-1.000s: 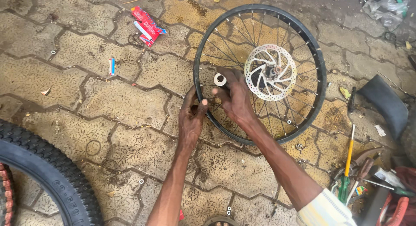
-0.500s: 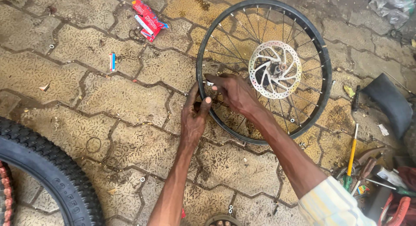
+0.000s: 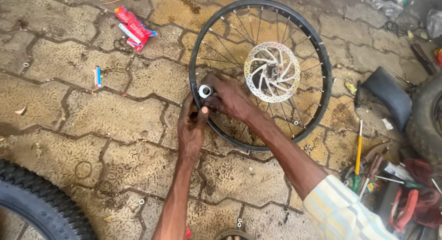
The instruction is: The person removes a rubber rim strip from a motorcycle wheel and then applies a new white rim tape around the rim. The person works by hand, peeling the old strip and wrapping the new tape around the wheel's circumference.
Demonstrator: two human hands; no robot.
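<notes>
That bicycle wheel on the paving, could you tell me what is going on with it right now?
A person crouches over a bare bicycle wheel lying flat on the paving, its disc rotor facing up. Both hands meet at the near-left part of the rim: the right hand holds a small roll of white tape against it, and the left hand presses on the rim just below. A yellow-handled screwdriver and other tools lie to the right, a red packet farther off.
</notes>
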